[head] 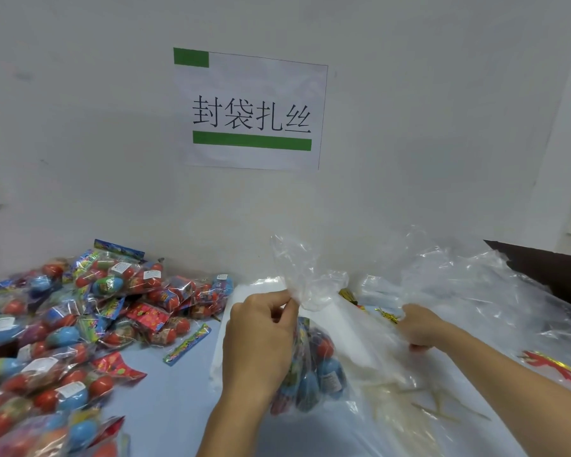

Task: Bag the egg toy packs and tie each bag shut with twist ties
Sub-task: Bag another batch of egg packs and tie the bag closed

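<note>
My left hand (261, 338) pinches the gathered neck of a clear plastic bag (305, 278), whose top flares upward above my fingers. Below the neck the bag holds an egg toy pack (317, 367) with blue and red eggs. My right hand (416, 328) reaches into loose clear plastic at the right, fingers curled; what it holds is hidden. Pale twist ties (439, 410) lie under plastic near the front right. A large heap of egg toy packs (63, 324) covers the table's left side.
A pile of empty clear bags (459, 282) spreads over the right of the blue table (168, 404). Gold and red ribbon pieces (551, 364) lie at the far right. A white wall with a printed sign (251, 110) stands just behind. A dark edge (548, 268) shows at the right.
</note>
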### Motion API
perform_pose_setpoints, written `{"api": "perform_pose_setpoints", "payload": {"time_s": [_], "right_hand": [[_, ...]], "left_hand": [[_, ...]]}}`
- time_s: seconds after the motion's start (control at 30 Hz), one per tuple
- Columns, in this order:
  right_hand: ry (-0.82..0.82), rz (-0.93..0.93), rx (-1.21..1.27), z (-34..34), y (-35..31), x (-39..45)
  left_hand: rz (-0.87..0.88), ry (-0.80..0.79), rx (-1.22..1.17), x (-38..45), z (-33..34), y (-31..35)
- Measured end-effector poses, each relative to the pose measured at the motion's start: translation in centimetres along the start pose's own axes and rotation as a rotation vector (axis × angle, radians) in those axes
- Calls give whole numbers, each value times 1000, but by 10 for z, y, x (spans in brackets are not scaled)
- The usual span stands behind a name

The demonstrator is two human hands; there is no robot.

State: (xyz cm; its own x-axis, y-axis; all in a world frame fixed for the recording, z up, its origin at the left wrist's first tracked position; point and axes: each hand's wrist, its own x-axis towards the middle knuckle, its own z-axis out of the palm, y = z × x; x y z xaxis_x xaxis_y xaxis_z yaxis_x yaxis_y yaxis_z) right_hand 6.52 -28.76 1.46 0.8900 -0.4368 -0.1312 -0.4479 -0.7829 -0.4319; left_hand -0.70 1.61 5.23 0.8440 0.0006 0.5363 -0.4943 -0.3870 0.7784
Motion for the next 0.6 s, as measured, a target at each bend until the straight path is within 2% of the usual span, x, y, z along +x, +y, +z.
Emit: {"api": "perform_pose_setpoints", "payload": {"time_s": [0.13, 0.3, 0.6], "right_hand": [[17, -66, -28, -1, -4, 5], [-52, -120, -257, 6, -7, 7], [196, -61, -121, 15, 4, 30]], "left_hand": [[0, -3, -6, 0, 0, -1], [-14, -15, -11, 1, 1, -2], [-37, -27, 0, 2, 0, -5]]}}
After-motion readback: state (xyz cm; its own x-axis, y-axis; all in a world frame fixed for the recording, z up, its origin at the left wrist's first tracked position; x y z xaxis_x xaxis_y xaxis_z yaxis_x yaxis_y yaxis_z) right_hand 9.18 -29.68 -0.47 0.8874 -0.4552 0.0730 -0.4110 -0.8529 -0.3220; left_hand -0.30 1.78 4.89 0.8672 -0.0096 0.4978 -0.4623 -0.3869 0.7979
